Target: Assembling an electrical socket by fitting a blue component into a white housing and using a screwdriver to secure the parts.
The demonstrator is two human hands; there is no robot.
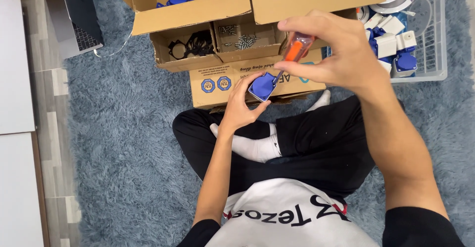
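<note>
At frame centre, the left hand [241,107] pinches a blue socket housing [262,86] while the right hand [330,54] grips an orange-handled screwdriver [295,52] on it; a tilted tip could probably slip and strip the screw.

Cardboard boxes [232,44] wall the front; rug [123,128] left lies open

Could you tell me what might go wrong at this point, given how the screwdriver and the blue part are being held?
The left hand holds the small blue part in mid-air with nothing bracing it, so the screwdriver in the right hand could slip off and jab the fingers beside its tip. A screw that works loose might also drop into the shaggy grey rug and be hard to find.
</note>
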